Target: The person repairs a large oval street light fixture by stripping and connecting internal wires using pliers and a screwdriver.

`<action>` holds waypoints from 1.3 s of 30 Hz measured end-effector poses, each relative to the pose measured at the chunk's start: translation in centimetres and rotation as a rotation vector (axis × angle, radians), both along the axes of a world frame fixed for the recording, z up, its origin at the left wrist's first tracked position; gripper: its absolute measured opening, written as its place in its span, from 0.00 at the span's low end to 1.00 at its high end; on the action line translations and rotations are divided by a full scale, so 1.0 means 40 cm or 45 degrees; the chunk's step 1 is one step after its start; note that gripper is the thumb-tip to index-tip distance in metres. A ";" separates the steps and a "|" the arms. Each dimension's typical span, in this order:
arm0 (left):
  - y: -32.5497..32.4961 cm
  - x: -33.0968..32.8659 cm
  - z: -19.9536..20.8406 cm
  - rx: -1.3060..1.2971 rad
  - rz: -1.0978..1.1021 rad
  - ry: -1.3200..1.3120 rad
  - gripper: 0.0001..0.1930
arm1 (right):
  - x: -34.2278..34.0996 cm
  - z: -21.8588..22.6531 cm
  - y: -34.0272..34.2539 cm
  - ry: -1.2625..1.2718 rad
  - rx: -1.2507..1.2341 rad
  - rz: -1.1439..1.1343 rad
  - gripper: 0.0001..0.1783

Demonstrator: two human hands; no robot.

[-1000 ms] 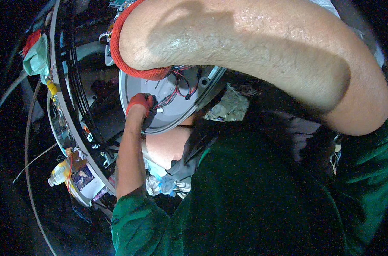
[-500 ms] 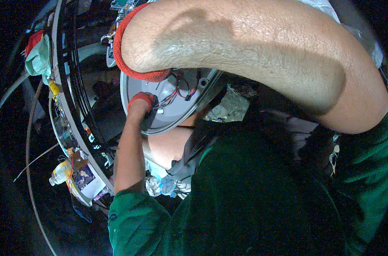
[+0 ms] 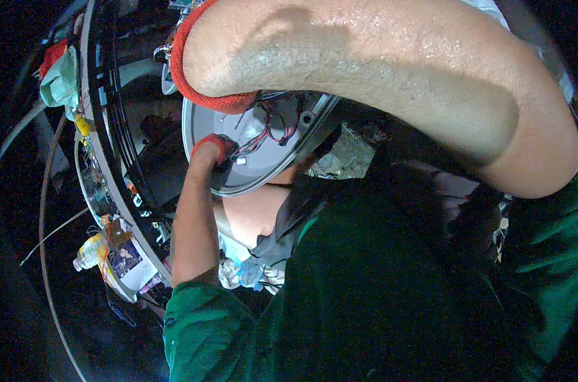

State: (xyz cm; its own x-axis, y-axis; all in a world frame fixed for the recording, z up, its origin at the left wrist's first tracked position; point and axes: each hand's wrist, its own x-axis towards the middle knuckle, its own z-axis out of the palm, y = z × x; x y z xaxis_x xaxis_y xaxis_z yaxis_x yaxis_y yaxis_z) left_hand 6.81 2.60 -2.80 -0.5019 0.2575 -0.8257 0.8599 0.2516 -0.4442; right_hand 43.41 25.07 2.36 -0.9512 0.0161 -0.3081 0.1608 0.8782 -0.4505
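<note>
A round, pale grey shell (image 3: 203,134) with a raised rim is tilted in front of me, above my bare leg (image 3: 254,213). Red and dark wires (image 3: 263,132) lie inside it, along with a small white connector (image 3: 241,161). My left hand (image 3: 217,151), in a red glove with dark fingers, reaches inside the shell. Its fingers curl closed where the wires end, and what they hold is hidden. Across the top stretches my right forearm; of my right hand only the red glove cuff (image 3: 228,104) shows, over the shell's far edge. The right fingers are hidden.
A large curved frame (image 3: 116,159) with black bands stands at the left. Beside it are a clear bottle (image 3: 87,254), a green cloth or bag (image 3: 60,79) and loose small parts. Crumpled plastic (image 3: 247,274) lies by my leg. A rough grey piece (image 3: 343,156) sits right of the shell.
The shell appears slightly higher in the view, and my left hand has shifted up a little with it. My right forearm stays almost in place.
</note>
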 end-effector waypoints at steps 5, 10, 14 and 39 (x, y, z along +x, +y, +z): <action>-0.039 0.071 -0.004 0.111 0.270 0.199 0.19 | -0.027 -0.025 -0.014 0.007 0.001 0.060 0.15; -0.002 0.077 0.008 0.281 0.175 0.202 0.21 | 0.015 0.003 -0.013 -0.006 0.030 -0.013 0.15; 0.001 0.141 0.008 0.335 0.238 0.390 0.21 | 0.010 -0.004 -0.013 -0.015 0.027 -0.009 0.15; 0.002 0.108 -0.017 0.091 0.076 0.427 0.21 | 0.011 -0.009 -0.024 -0.015 0.027 -0.004 0.16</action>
State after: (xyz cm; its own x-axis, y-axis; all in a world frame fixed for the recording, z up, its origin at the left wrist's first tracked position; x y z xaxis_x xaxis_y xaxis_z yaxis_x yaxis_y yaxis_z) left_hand 11.13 2.70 -3.46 -0.7581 0.2706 -0.5933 0.6519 0.3381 -0.6788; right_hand 43.84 24.12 2.00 -0.9474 0.0257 -0.3191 0.1687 0.8871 -0.4297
